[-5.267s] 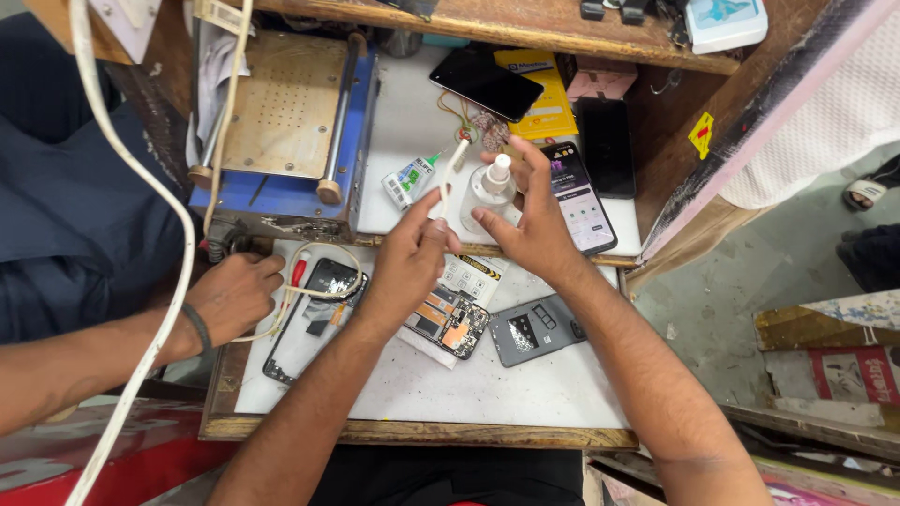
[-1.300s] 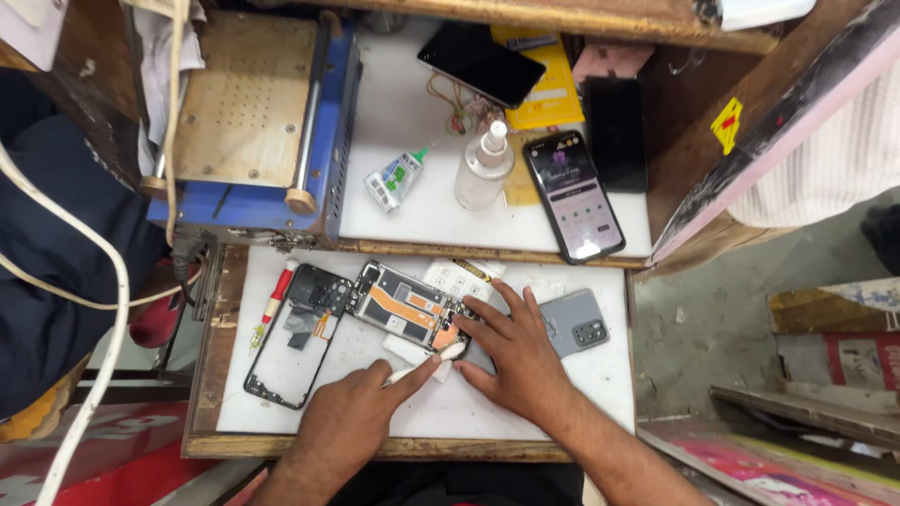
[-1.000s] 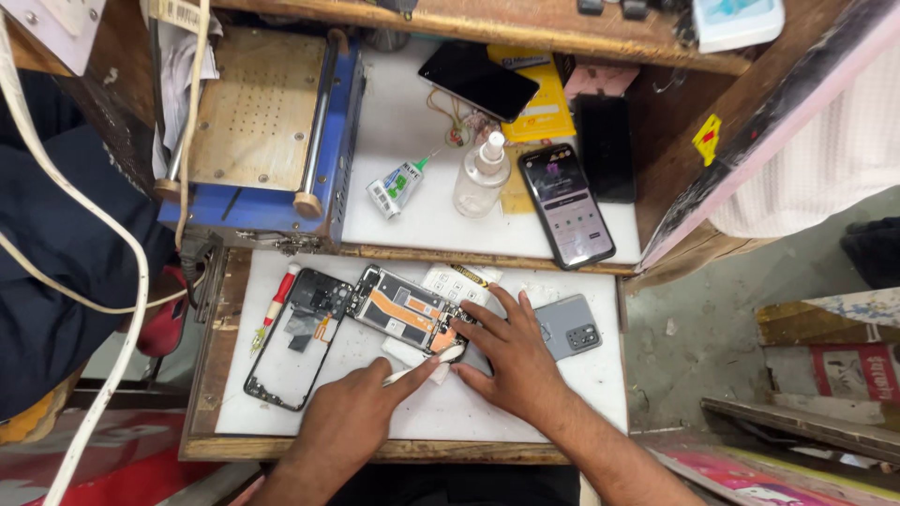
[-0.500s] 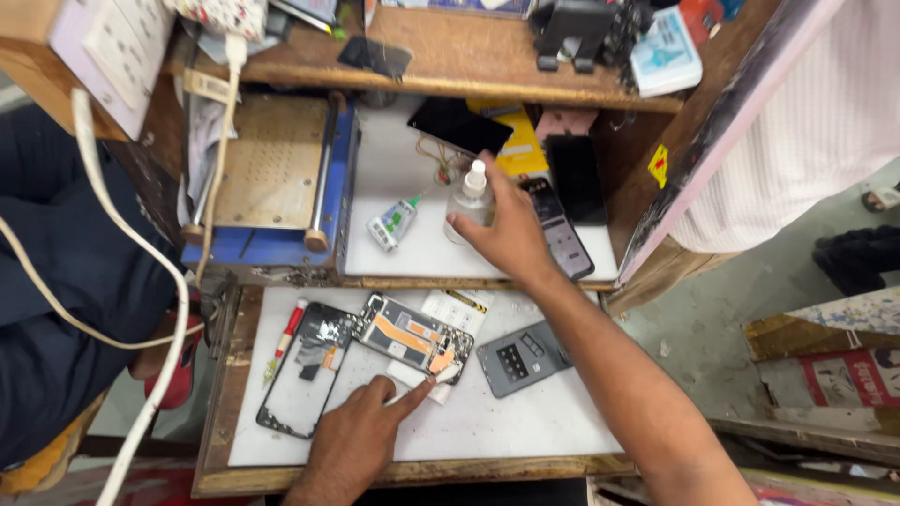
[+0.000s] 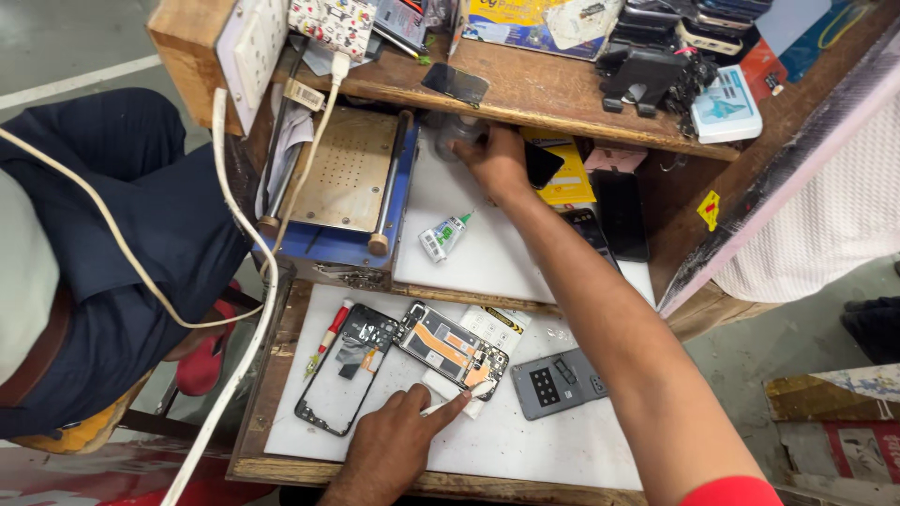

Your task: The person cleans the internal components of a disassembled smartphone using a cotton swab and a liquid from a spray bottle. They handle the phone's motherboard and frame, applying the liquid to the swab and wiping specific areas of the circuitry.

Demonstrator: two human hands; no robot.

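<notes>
My left hand (image 5: 389, 450) rests on the white work mat (image 5: 534, 445) and pinches a thin white stick, whose tip touches the lower edge of an opened phone (image 5: 452, 349) with an orange flex cable showing. A black phone frame (image 5: 339, 382) lies just left of it, and a grey back cover (image 5: 561, 382) lies to its right. My right hand (image 5: 497, 164) reaches far back under the wooden shelf, fingers curled on a clear bottle (image 5: 459, 129). A dark phone (image 5: 542, 164) sits right beside that hand.
A small glue tube (image 5: 444, 234) lies on the upper white board. A blue-framed machine with a perforated plate (image 5: 347, 178) stands at the left. Dark phones (image 5: 621, 214) and a yellow packet (image 5: 568, 186) lie right. A seated person in dark blue (image 5: 122, 244) and a white cable (image 5: 246, 281) are at far left.
My right hand left the opened phone, took the clear bottle on the upper board and carried it back under the shelf. My left hand stayed by the opened phone with the stick.
</notes>
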